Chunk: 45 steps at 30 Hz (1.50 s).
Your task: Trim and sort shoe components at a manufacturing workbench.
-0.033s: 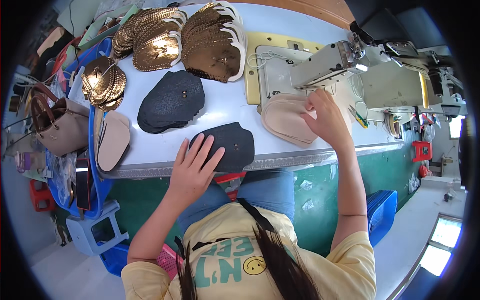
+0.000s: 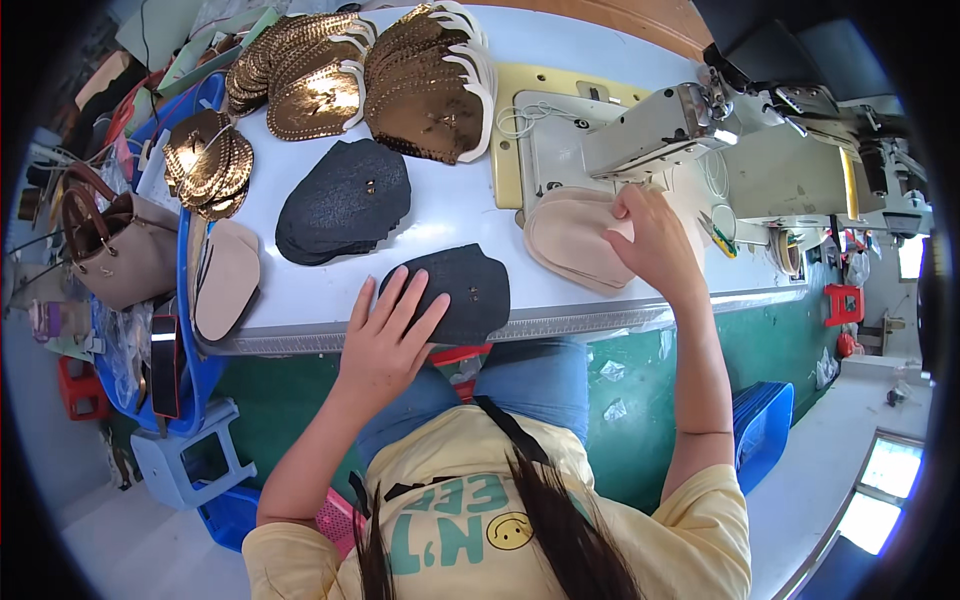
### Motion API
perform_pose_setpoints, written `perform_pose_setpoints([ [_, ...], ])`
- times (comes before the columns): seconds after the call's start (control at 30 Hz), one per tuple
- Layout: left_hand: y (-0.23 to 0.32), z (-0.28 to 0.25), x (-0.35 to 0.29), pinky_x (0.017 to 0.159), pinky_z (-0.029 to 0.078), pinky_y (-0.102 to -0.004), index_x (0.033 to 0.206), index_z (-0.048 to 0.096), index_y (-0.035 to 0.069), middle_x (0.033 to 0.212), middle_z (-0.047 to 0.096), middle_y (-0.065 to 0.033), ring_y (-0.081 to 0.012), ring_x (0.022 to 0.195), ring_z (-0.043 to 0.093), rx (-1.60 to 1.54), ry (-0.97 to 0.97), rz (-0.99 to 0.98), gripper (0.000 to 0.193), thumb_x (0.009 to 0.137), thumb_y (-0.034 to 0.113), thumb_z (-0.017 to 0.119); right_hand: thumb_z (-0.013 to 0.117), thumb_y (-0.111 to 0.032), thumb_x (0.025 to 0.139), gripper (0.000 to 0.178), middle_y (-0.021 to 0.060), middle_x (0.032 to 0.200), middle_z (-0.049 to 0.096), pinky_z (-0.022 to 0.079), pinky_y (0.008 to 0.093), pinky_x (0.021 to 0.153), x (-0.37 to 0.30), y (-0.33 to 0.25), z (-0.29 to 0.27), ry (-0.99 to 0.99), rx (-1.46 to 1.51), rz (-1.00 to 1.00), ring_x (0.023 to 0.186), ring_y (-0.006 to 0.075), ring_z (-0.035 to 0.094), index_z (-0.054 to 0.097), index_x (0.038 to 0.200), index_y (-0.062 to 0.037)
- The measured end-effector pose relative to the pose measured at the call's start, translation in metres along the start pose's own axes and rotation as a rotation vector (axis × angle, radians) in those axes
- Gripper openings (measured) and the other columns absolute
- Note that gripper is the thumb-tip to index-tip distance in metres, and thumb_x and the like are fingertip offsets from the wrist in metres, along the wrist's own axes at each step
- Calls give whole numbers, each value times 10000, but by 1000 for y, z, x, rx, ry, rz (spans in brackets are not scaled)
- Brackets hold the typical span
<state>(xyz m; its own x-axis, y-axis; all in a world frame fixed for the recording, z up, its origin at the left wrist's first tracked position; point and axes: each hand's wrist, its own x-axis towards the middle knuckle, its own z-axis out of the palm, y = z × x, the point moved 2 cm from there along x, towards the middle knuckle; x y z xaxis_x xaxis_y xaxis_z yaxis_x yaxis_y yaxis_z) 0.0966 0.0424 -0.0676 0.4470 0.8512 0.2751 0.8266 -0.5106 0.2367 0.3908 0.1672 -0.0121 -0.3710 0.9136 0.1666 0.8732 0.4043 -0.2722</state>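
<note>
My left hand [image 2: 388, 335] lies flat with spread fingers on a black, textured leather-like piece [image 2: 470, 290] at the table's front edge. That piece has small metal fittings near its right side. Over the right part of a stack of beige rounded pieces [image 2: 570, 240] is my right hand [image 2: 650, 235], its thumb apart from the bent forefinger. Nothing shows between those two; its other fingers are partly hidden. Farther back on the left sits a pile of similar black pieces [image 2: 340, 200].
A sewing machine [image 2: 650, 130] stands behind the beige stack, with yellow-handled thread snips [image 2: 720, 238] to its right. Bronze perforated pieces [image 2: 420, 95] are fanned out at the back. More beige pieces [image 2: 228, 280] lie at the left, beside a blue tub [image 2: 205, 380] and a handbag [image 2: 125, 250].
</note>
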Motion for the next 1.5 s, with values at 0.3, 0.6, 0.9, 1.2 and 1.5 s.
perform_pose_setpoints([
  [0.3, 1, 14, -10, 961, 355, -511, 1190, 569, 71, 1301, 455, -183, -380, 1205, 414, -92, 345, -75, 502, 733, 238, 693, 606, 35, 776, 148, 65, 764, 587, 453, 278, 626, -25, 0, 8, 312, 282, -81, 698, 160, 577, 547, 891, -35],
  [0.6, -5, 24, -31, 951, 344, -482, 1036, 620, 50, 1121, 560, -133, -313, 1064, 520, -14, 444, -52, 356, 697, 135, 683, 591, 7, 838, 159, 17, 800, 612, 436, 166, 580, -20, -41, 43, -71, 1036, 362, 679, 33, 567, 539, 986, -16],
  [0.9, -6, 24, -37, 793, 356, -407, 1031, 635, 78, 1064, 527, -102, -287, 1031, 548, -58, 491, -90, 336, 716, 182, 691, 586, 26, 844, 191, 50, 874, 631, 497, 195, 659, 4, -94, 82, -272, 1215, 303, 769, 68, 614, 517, 1022, 22],
  [1.2, -6, 27, -36, 799, 321, -379, 1017, 613, 85, 1197, 542, -139, -264, 1037, 542, -49, 513, -109, 326, 728, 217, 683, 590, 28, 840, 197, 57, 892, 628, 495, 198, 683, 6, -94, 87, -257, 1106, 285, 791, 69, 605, 516, 1023, 25],
  [1.5, -4, 27, -33, 824, 297, -388, 937, 576, 85, 1228, 556, -132, -267, 1026, 524, -45, 456, -136, 266, 712, 190, 672, 609, 20, 819, 255, 81, 916, 632, 495, 211, 643, -4, -98, 86, -58, 826, 245, 771, 91, 610, 516, 1055, 34],
])
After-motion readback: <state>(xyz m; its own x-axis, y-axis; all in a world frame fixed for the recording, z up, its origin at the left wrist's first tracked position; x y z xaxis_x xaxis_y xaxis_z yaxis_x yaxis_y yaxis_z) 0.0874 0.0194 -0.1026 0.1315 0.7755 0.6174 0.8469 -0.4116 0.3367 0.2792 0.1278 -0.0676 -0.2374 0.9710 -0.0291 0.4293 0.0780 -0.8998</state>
